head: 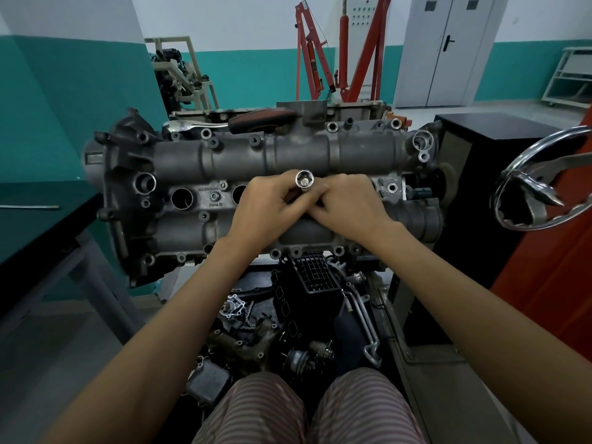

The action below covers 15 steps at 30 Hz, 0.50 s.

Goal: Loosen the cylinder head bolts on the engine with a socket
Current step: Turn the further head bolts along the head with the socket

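Note:
The grey cylinder head [224, 158] lies across the middle of the head view on a stand. My left hand [267, 205] grips a chrome socket [304, 180] over the centre of the head, its open end facing up toward me. My right hand [347, 200] presses against the left one, fingers curled around the socket's lower part, which is hidden. One small bolt [214, 196] sits between two round wells to the left. A ratchet [224, 123] with a dark red handle rests on the far edge of the head.
A chrome hand wheel [544, 184] juts in from the right by a black cabinet [487, 174]. A black bench [38, 238] stands at the left. Loose engine parts [288, 315] lie below the head. A red engine crane [336, 49] stands behind.

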Tool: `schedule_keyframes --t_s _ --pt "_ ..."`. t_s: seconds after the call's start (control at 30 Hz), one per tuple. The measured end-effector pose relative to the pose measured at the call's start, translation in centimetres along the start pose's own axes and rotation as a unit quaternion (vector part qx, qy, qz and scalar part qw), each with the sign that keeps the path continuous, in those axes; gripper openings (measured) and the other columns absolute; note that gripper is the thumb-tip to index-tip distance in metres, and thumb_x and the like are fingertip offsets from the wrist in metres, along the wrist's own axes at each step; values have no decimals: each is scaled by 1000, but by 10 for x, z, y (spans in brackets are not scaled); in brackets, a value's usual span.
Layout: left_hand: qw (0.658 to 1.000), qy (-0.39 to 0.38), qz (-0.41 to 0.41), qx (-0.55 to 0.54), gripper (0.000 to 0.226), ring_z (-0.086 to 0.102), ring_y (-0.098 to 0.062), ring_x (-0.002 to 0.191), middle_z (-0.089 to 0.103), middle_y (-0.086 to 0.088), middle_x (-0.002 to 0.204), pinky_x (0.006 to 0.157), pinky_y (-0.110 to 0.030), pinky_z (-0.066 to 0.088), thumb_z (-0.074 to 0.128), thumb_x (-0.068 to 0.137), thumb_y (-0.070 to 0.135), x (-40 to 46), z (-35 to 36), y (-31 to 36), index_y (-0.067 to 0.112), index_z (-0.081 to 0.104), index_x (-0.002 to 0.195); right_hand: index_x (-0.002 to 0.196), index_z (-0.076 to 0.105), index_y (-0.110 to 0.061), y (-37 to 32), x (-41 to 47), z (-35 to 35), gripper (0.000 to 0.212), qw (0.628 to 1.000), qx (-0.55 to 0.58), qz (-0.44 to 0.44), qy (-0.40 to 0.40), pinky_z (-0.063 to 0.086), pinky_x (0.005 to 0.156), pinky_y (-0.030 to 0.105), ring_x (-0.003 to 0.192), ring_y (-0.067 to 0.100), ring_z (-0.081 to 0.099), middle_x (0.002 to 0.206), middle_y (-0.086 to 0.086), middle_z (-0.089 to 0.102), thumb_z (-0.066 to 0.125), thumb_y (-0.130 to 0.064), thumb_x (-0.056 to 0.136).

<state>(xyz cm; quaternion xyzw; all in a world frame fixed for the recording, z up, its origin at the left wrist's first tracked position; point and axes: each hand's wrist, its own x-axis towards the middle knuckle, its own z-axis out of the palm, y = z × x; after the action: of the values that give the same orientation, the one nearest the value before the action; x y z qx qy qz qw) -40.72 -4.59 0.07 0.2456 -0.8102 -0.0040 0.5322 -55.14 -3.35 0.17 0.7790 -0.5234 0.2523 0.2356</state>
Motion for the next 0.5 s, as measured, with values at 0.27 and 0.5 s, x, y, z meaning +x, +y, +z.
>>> schedule_keyframes --t_s 0.27,0.5 --pt "999 -39 -16 15 28 39 -16 48 36 12 54 45 -32 34 48 86 33 -3 0 0 11 38 73 82 52 -9 -4 -2 -5 27 998 56 -4 18 24 51 27 62 30 60 72 6 64 54 -36 83" --pt "1000 -22 -3 12 42 43 14 51 49 32 58 50 -5 27 65 86 26 -2 1 -4 45 36 64 90 66 -19 0 0 -1 40 1000 17 18 2 28 54 28 72 24 63 75 3 68 43 -51 85"
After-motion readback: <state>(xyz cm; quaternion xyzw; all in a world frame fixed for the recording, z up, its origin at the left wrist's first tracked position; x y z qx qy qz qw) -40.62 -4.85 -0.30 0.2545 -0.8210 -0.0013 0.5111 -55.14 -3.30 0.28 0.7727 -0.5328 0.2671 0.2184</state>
